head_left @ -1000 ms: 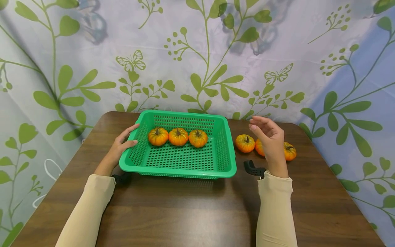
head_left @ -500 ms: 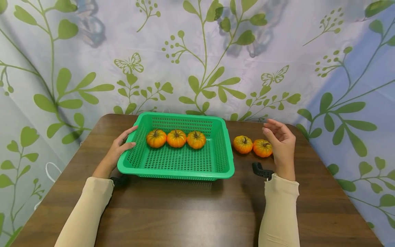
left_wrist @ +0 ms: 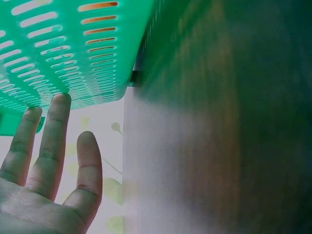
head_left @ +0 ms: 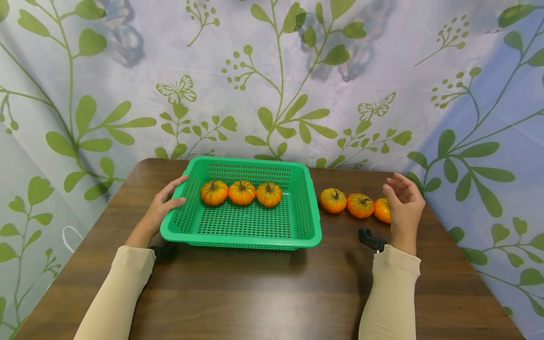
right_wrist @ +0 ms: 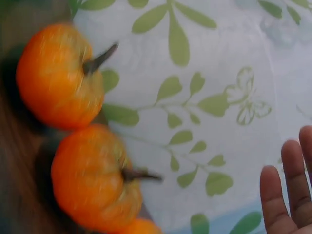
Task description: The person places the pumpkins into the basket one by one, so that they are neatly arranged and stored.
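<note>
A green plastic basket (head_left: pixel 244 240) stands on the table, with three small orange pumpkins (head_left: pixel 242 192) in a row inside it. My left hand (head_left: pixel 158 208) rests at the basket's left side, thumb and forefinger at the rim. In the left wrist view its other fingers (left_wrist: pixel 53 141) extend straight by the slotted outer wall. Right of the basket three more pumpkins (head_left: pixel 360 205) stand in a row on the table. Holding nothing, my right hand (head_left: pixel 405 212) hovers at the row's right end, fingers loosely bent, partly hiding the rightmost pumpkin (head_left: pixel 382 209).
The brown wooden table (head_left: pixel 263 293) ends at a leaf-patterned curtain (head_left: pixel 272 85) behind the basket. Black wrist mounts (head_left: pixel 371 240) sit at both cuffs. A white cord (head_left: pixel 68 238) hangs beyond the table's left edge.
My right hand has moved rightward and slightly down along the pumpkin row, uncovering the middle one and now partly covering the rightmost. The left hand stays at the basket; the head view has shifted slightly.
</note>
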`<state>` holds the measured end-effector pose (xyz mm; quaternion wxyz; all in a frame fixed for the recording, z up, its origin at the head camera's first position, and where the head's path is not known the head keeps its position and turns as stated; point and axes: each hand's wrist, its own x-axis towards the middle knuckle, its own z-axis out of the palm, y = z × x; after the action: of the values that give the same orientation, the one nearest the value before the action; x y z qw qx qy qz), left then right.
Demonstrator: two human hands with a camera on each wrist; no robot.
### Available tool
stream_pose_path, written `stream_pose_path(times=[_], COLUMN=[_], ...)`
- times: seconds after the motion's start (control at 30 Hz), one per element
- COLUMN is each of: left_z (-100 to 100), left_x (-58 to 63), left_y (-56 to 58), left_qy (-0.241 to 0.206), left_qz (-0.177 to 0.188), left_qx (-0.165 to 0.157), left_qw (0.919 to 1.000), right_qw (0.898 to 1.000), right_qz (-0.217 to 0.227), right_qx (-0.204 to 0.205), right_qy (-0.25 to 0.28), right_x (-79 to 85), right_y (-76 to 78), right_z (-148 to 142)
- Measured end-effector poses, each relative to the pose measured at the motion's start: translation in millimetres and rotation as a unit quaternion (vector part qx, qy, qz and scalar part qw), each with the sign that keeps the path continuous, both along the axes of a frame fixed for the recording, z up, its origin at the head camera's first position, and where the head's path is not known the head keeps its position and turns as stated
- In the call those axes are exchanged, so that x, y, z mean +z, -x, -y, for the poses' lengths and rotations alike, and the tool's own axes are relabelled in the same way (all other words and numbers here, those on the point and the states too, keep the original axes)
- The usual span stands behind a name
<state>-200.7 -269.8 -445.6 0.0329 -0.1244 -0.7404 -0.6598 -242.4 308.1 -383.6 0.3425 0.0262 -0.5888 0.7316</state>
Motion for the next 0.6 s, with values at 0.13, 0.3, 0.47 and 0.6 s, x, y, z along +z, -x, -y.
stream_pose_path(times=[0.13,0.3,0.47,0.6], left_z=[-0.5,-0.8,-0.1,0.4], left_x=[0.5,0.8,-0.4,-1.2], left_y=[-0.2,-0.1,0.5,1.4], left_qy=[0.003,0.006,0.007,0.003], left_qz=[0.004,0.006,0.001,-0.001], left_qx=[0.001,0.002,0.003,0.002], left_qw=[1.0000,1.0000,1.0000,1.0000], right_qw=[0.999,0.993,0.986,0.981], right_qz=[0.004,0.019,0.058,0.090], right_qx=[-0.045,-0.097,-0.124,-0.128], right_qy=[0.028,0.063,0.092,0.117], right_x=[-8.6,-18.0,-27.4,-36.1], right_y=[2.1,2.4,-0.2,-1.6], right_z=[-12.4,-27.9,-41.5,-49.7])
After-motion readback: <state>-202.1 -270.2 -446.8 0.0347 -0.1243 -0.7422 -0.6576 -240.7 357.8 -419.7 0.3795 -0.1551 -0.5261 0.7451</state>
